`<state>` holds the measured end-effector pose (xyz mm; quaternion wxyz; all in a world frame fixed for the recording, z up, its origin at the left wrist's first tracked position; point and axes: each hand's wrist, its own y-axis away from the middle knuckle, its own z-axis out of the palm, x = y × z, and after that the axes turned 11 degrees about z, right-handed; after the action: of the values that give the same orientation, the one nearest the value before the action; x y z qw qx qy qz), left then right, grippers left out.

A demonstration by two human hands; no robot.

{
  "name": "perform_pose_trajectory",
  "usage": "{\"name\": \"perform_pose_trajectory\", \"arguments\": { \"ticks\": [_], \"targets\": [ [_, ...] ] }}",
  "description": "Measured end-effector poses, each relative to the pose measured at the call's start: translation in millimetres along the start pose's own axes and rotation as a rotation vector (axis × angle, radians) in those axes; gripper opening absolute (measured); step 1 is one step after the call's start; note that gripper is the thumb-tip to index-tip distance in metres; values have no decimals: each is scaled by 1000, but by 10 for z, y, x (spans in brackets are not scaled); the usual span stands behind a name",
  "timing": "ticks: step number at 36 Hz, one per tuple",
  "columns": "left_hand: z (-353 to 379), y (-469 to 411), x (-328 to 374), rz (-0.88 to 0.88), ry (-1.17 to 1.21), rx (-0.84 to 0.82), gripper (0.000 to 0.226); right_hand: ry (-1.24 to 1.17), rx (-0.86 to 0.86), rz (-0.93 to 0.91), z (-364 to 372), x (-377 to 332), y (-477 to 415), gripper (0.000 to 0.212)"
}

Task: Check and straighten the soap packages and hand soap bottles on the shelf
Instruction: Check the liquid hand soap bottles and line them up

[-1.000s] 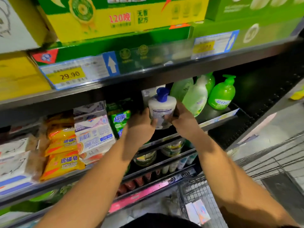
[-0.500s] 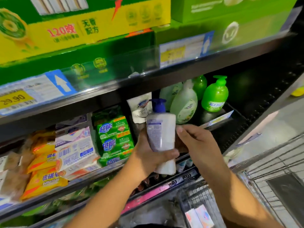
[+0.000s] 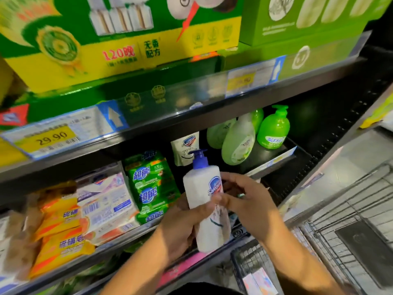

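A white hand soap bottle (image 3: pixel 205 196) with a blue pump is held upright in front of the shelf, its blue logo facing me. My left hand (image 3: pixel 180 227) grips its lower body from the left. My right hand (image 3: pixel 247 204) touches its right side with spread fingers. Behind it stands a white refill pouch (image 3: pixel 185 145). To the right, pale green bottles (image 3: pixel 238 143) lean, and a bright green pump bottle (image 3: pixel 274 129) stands upright. Green soap packages (image 3: pixel 148 186), white soap packs (image 3: pixel 106 201) and yellow-orange soap packs (image 3: pixel 61 231) lie to the left.
Large green and yellow boxes (image 3: pixel 127 39) fill the upper shelf, above a price strip reading 29.90 (image 3: pixel 52 138). A wire shopping cart (image 3: pixel 350 237) stands at lower right. The dark shelf (image 3: pixel 297 165) ends at the right, near a grey floor.
The white bottle has come off the shelf toward me and been turned so its logo faces front. My right hand moved from behind it to its right side. The view tilted upward.
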<state>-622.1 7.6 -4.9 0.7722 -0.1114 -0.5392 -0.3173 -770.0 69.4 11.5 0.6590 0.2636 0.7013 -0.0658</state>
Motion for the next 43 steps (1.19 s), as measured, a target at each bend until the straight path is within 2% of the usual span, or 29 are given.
{"name": "perform_pose_trajectory", "arguments": {
  "ticks": [2, 5, 8, 11, 14, 18, 20, 23, 27, 29, 31, 33, 35, 37, 39, 41, 43],
  "targets": [
    [-21, 19, 35, 40, 36, 24, 52, 28, 21, -27, 27, -16, 15, 28],
    [-61, 2, 56, 20, 185, 164, 60, -30, 13, 25, -8, -44, 22, 24],
    [-48, -23, 77, 0, 200, 215, 62, 28, -52, 89, -39, -62, 75, 17],
    [26, -23, 108, 81, 123, 271, 57, 0, -47, 57, -26, -45, 143, 12],
    [111, -4, 133, 155, 30, 289, 48, -182, 18, 23, -19, -27, 189, 11],
    [107, -19, 76, 198, -209, 256, 35, -361, -16, 39, -6, 15, 203, 6],
    [128, 0, 34, 134, -205, 153, 46, -353, -42, 38, 1, 49, 219, 13],
    [135, 36, -34, 66, -85, 58, 80, -282, -90, 33, -18, 70, 241, 27],
    [81, 41, -141, 14, 83, 82, 100, -200, -34, 104, -62, 109, 246, 36],
    [75, 29, -183, -3, 142, 103, 112, -85, -4, 131, -79, 114, 265, 41],
    [99, 26, -185, -11, 213, 80, 109, -14, -58, 116, -89, 104, 295, 36],
    [120, 34, -207, -35, 280, 4, 95, -27, -121, 80, -75, 69, 322, 21],
    [119, 64, -265, -25, 324, -11, 87, 4, -139, 40, -67, 57, 340, 19],
    [129, 127, -275, 25, 325, 35, 89, 14, -110, 2, -71, 64, 351, 17],
    [144, 182, -244, 77, 349, 86, 80, 13, -57, 4, -99, 114, 347, 10],
    [129, 182, -215, 101, 352, 151, 75, -125, -54, 41, -137, 164, 323, 10],
    [135, 182, -197, 104, 342, 199, 82, -238, -91, 59, -164, 192, 293, 9]
  ]
}}
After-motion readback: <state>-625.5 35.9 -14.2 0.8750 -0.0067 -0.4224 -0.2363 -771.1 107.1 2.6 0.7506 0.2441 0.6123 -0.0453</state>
